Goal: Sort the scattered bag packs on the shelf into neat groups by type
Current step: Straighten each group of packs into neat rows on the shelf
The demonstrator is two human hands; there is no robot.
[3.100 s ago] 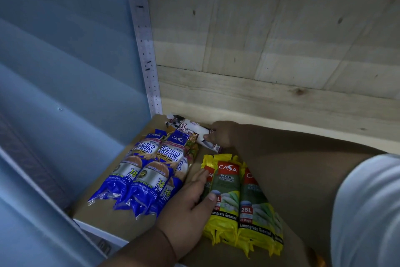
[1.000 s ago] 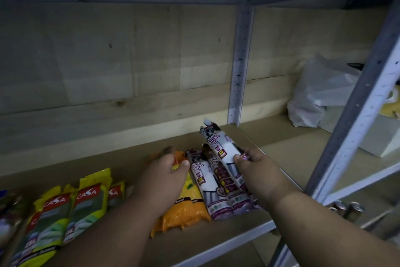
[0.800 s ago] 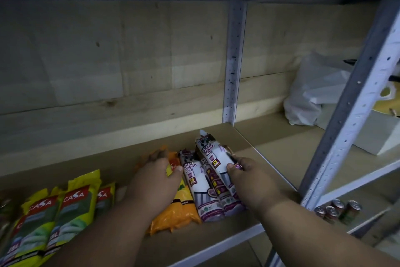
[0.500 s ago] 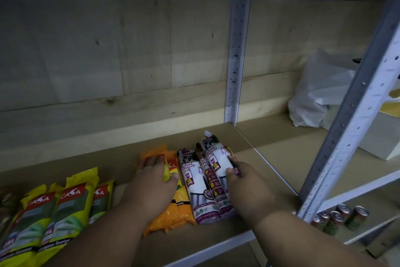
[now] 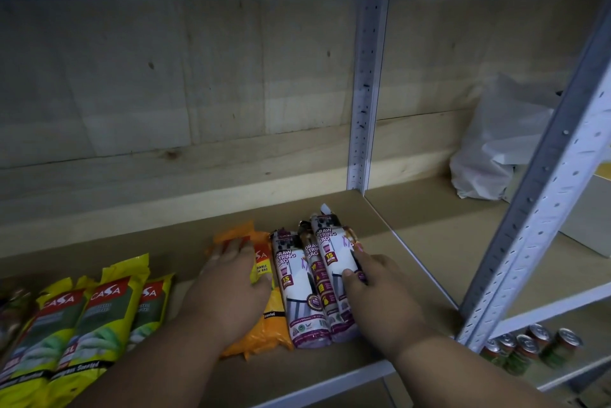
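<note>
I see my left hand (image 5: 228, 288) lying flat, palm down, fingers spread over the orange pack (image 5: 264, 325) on the shelf (image 5: 330, 371); it presses on the pack's upper half and grips nothing that I can see. My right hand (image 5: 380, 295) rests on the outer side of the white-and-purple drawstring bag packs (image 5: 310, 278), thumb across the face of the nearest pack and fingers curled around its far edge, loosely closed on that pack. I cannot tell whether it is lifted or lying on the board. These drawstring packs lie side by side between my two hands, touching each other, their tops pointing away from me, and the leftmost one touches the orange pack. A darker pack end shows between two of them, too hidden to make out. Well out to the left of my left hand, the yellow-and-green packs (image 5: 99, 318) lie in a row, overlapping slightly. To the right of my right hand stands the grey upright post (image 5: 542, 183), and beyond it a white plastic bag (image 5: 489, 146) sits at the back of the next bay. Below and right of my right hand, cans (image 5: 529, 349) stand on a lower level.
</note>
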